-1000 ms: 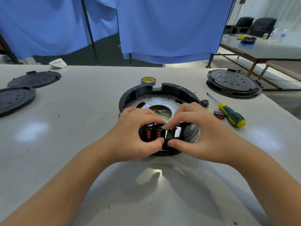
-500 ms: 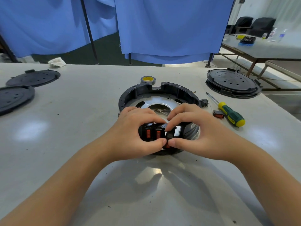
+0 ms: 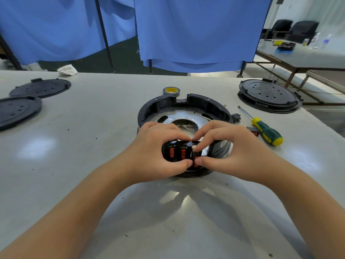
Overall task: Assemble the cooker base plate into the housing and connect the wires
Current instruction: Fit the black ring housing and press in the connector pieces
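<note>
1. At the near edge of the housing (image 3: pixel 183 107), little differs from the frame a second ago: both hands stay clamped on the same black switch block (image 3: pixel 177 153), and the view has shifted only slightly.
2. One change — the right hand's (image 3: pixel 229 150) forefinger and thumb have closed in on the block's right end, where a second ago a pale metal tab showed more plainly between them.
3. Left hand (image 3: pixel 158 152): fingers curled over the top of the block, thumb pressed along its near side — a firm pinch, narrow gap.
4. Right hand: forefinger tip on the top edge, thumb on the near side beside an orange part; fingers curled, gripping the block's right end. The two thumbs nearly touch.
5. Two orange switches on the block show between the left fingers and thumb.
6. Base plate (image 3: pixel 184 118), silvery with a round centre opening, lies inside the dark ring-shaped housing just beyond the fingers; thin wires (image 3: pixel 183 126) show in the opening.
7. Housing sits on the grey table (image 3: pixel 93 128); a green-and-yellow screwdriver (image 3: pixel 266 130) lies to its right, a tape roll (image 3: pixel 171 90) just behind it, black round covers (image 3: pixel 268 95) well apart at both sides.
</note>
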{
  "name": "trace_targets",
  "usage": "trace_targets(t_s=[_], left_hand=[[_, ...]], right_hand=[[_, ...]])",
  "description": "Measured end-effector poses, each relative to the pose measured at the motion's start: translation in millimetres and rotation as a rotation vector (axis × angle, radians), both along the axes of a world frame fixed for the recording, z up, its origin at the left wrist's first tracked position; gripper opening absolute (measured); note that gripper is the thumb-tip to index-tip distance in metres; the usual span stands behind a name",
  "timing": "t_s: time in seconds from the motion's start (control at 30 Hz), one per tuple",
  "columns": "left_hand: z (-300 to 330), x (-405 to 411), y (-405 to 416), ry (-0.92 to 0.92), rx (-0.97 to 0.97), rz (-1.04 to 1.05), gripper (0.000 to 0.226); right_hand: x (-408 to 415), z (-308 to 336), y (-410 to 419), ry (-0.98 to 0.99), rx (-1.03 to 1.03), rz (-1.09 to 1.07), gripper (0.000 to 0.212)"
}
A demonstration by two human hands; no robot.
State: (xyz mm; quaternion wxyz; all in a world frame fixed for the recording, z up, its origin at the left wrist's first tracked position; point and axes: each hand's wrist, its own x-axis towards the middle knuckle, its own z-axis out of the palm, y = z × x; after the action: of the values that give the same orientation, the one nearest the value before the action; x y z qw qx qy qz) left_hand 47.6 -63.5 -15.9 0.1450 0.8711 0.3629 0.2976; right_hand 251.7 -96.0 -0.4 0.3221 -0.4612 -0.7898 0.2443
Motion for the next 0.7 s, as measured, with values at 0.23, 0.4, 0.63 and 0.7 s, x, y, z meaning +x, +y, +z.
trace_targets(t_s=[0.23, 0.4, 0.63, 0.7], left_hand=[[-0.8, 1.9, -0.5, -0.005, 0.015, 0.015, 0.037], [-1.7, 3.2, -1.3, 0.031, 0.043, 0.030, 0.039], [-1.9, 3.1, -1.6, 0.039, 0.049, 0.030, 0.041], [-2.0, 3.0, -1.7, 0.035, 0.046, 0.029, 0.040]], right_hand=[[0.1, 1.2, 0.8, 0.018, 0.005, -0.002, 0.013], [-0.1, 0.1, 0.2, 0.008, -0.001, -0.005, 0.014], [-1.2, 1.0, -0.7, 0.009, 0.010, -0.021, 0.013], [-1.6, 1.2, -1.1, 0.001, 0.011, -0.027, 0.013]])
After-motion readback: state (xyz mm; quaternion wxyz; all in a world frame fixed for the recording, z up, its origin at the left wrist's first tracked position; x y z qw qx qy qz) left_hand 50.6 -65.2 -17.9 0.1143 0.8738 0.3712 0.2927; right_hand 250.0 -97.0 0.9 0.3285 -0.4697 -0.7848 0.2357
